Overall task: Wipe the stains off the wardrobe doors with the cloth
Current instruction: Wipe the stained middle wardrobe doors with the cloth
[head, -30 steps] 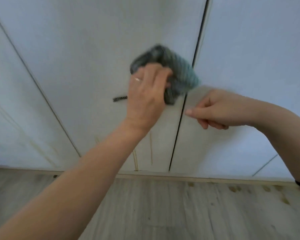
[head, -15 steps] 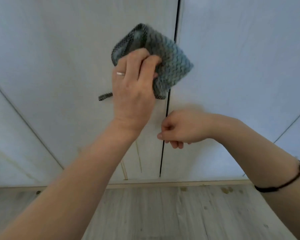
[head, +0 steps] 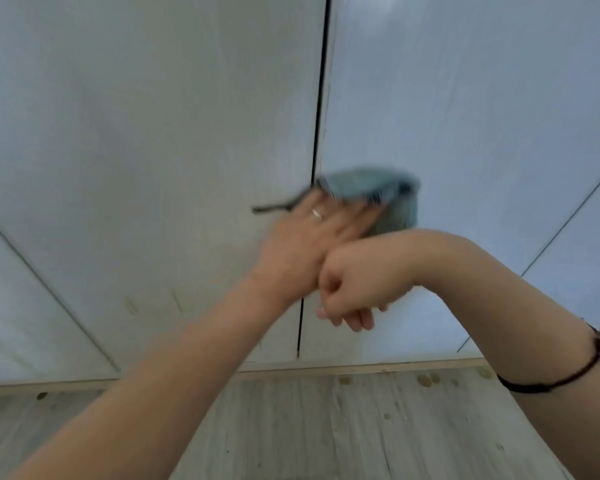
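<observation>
A grey-blue knitted cloth [head: 395, 202], blurred by motion, lies against the right wardrobe door [head: 465, 116] just past the dark gap [head: 321, 98] between the doors. My left hand [head: 312, 244] presses on it with the fingers stretched flat; the thumb is hidden. A dark loop [head: 271, 207] of the cloth trails left over the left door [head: 153, 133]. My right hand [head: 357, 289] hangs curled in a fist in front of my left wrist, with nothing in it. Faint yellowish streaks [head: 132, 306] mark the lower left door.
A wooden plinth [head: 361, 370] runs under the doors. Below it lies pale wood-look floor [head: 326, 427] with several brownish spots [head: 426, 378] near the plinth. More door panels stand at the far left and far right.
My left hand has swept the cloth down and to the right, across the gap onto the right door, its fingers flattening. My right hand has drawn in beside the left wrist.
</observation>
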A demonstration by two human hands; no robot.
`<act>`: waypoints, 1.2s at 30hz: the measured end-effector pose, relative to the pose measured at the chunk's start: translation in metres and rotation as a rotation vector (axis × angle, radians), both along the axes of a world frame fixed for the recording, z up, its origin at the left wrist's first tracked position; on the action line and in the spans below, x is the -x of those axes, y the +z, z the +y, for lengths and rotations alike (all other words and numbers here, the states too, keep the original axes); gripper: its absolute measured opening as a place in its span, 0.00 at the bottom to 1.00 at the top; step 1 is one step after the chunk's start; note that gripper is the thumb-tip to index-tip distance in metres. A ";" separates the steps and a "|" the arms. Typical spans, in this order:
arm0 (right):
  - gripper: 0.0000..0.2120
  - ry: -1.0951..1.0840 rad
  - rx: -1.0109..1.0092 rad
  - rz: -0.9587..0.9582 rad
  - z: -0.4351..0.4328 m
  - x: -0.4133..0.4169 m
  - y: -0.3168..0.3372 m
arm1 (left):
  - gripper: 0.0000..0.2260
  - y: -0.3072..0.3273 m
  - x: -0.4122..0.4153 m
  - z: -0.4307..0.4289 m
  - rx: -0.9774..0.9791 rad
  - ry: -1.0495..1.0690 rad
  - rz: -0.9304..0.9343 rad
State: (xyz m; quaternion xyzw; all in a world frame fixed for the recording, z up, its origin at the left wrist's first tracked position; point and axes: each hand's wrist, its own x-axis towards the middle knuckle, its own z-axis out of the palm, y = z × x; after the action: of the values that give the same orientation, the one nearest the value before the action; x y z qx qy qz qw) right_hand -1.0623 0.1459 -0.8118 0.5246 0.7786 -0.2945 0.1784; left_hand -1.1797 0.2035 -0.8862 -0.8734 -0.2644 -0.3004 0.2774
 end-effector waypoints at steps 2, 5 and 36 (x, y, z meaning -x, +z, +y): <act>0.17 -0.043 -0.169 0.286 0.002 -0.002 0.010 | 0.25 0.022 0.011 0.020 -0.140 0.107 -0.058; 0.22 -0.113 -0.240 0.488 0.007 0.002 0.014 | 0.27 0.015 0.013 0.018 -0.110 0.204 -0.071; 0.14 -0.123 -0.807 0.015 0.029 0.047 -0.025 | 0.23 -0.172 0.137 0.001 0.042 0.191 0.338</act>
State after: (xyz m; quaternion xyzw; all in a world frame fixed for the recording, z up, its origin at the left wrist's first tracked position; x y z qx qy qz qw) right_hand -1.1094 0.1751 -0.8372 0.5960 0.8000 0.0206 -0.0654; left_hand -1.3166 0.2042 -1.0577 -0.8881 -0.3020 -0.1164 0.3265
